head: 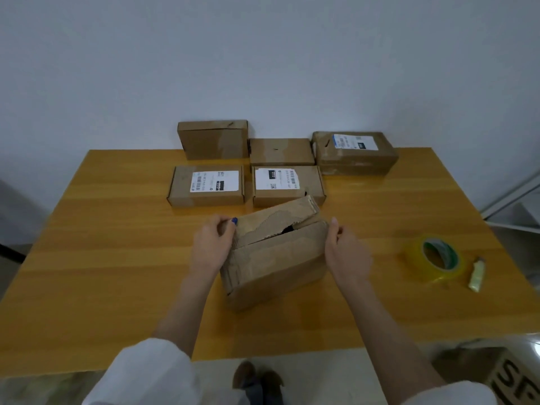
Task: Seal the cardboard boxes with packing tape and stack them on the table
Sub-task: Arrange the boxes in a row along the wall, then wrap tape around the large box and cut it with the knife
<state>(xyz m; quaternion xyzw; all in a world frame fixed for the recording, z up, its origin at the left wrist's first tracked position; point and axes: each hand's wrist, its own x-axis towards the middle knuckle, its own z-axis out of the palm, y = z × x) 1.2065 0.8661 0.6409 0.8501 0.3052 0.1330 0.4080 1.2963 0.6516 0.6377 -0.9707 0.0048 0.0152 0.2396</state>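
A worn cardboard box point(274, 264) stands in the middle of the wooden table point(117, 258), its torn top flaps partly lifted with a dark gap between them. My left hand point(211, 247) grips the box's upper left edge, thumb on the top flap. My right hand point(346, 252) rests against the box's right side, thumb up, fingers loosely curled and holding nothing. A roll of yellowish clear packing tape point(435, 258) lies flat to the right of the box, apart from both hands.
Several smaller cardboard boxes sit at the table's far side: two labelled ones point(206, 185) point(287, 185) in front, others point(214, 140) point(355, 153) behind against the wall. A small pale cutter point(477, 273) lies beside the tape. A printed box point(496, 372) is on the floor, lower right.
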